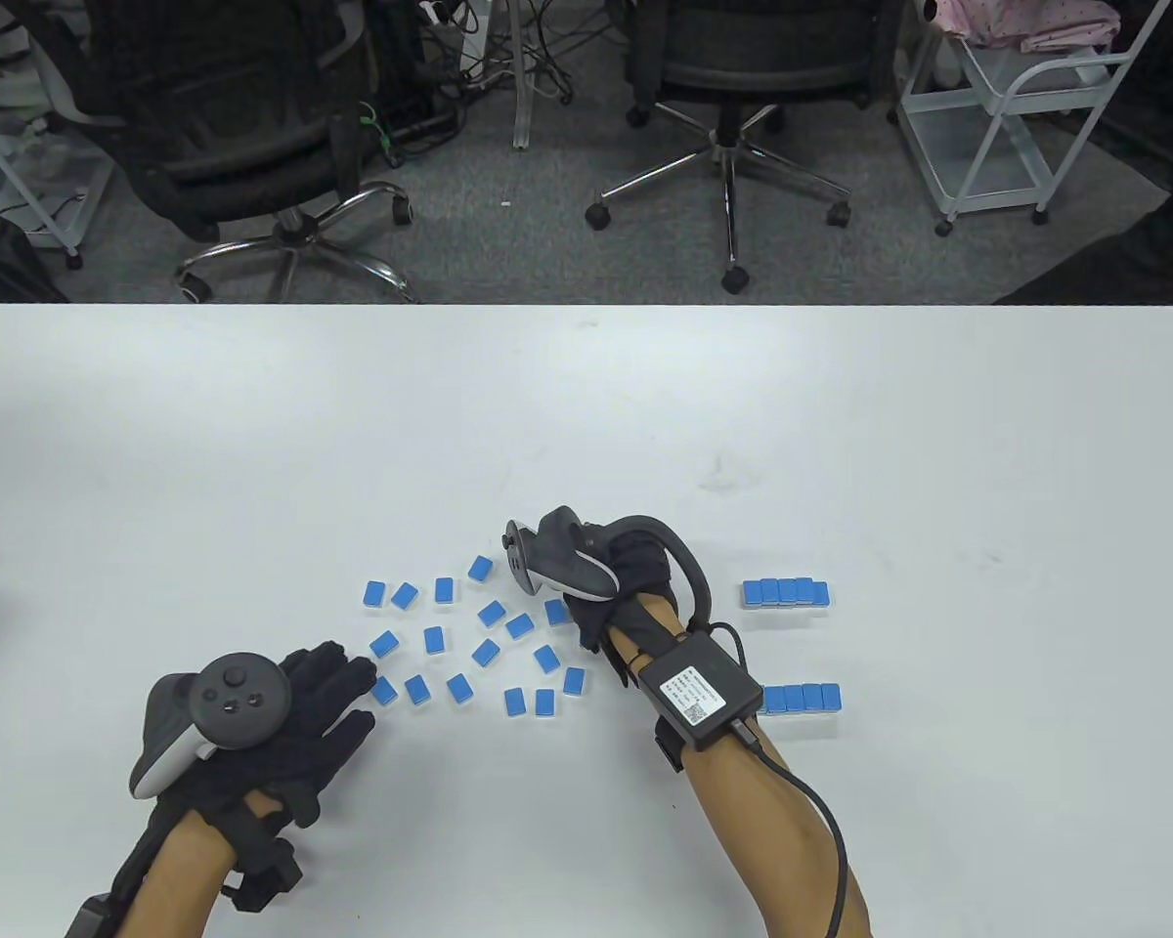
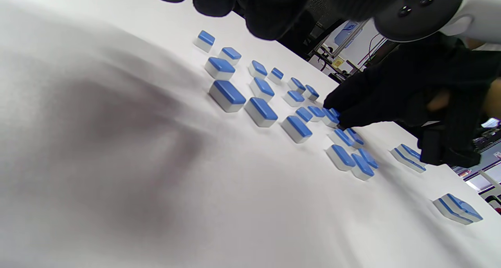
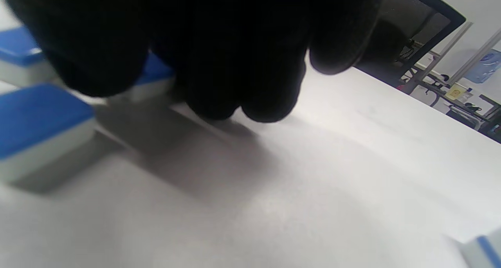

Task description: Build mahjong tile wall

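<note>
Several blue-backed mahjong tiles [image 1: 489, 650] lie scattered face down in the middle of the white table [image 1: 586, 410]. To their right, two short rows of tiles stand side by side, a far row [image 1: 785, 592] and a near row [image 1: 802, 698]. My right hand [image 1: 579, 618] reaches down at the right edge of the scatter, its fingertips [image 2: 338, 113] pinching a tile [image 2: 331, 118]. From the right wrist, its dark fingers [image 3: 235, 64] cover most of that tile [image 3: 156, 78]. My left hand [image 1: 347, 689] lies flat with straight spread fingers, its tips beside a loose tile [image 1: 384, 692].
Office chairs [image 1: 733, 68] and a white cart [image 1: 1017, 107] stand on the floor beyond the table's far edge. Bare table surface stretches behind the tiles and to the far right.
</note>
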{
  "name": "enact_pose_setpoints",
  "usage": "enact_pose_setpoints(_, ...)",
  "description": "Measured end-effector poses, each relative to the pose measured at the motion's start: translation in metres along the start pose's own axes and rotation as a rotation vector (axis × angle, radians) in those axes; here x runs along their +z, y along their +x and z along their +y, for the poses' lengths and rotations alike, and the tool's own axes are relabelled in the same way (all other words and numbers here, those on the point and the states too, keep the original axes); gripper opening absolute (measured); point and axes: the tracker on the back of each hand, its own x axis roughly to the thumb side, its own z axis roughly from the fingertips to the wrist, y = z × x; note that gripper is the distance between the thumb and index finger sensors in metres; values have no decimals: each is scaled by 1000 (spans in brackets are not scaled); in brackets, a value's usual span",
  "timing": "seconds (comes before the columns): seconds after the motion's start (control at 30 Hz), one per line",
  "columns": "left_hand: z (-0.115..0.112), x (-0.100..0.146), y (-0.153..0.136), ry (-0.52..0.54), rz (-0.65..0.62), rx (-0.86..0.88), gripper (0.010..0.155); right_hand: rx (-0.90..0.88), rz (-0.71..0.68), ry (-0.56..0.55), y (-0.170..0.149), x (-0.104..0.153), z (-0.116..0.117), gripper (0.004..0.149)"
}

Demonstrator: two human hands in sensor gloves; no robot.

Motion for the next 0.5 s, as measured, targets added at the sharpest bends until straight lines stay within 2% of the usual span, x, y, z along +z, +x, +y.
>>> enact_pose_setpoints(0.33, -1, 0, 0, -1, -5, -2, 68, 34, 34, -41, -28, 17, 0, 55)
enact_pose_setpoints(0.5, -1, 0, 0, -2, -4, -4, 67, 147, 27, -38, -48, 33, 1, 54)
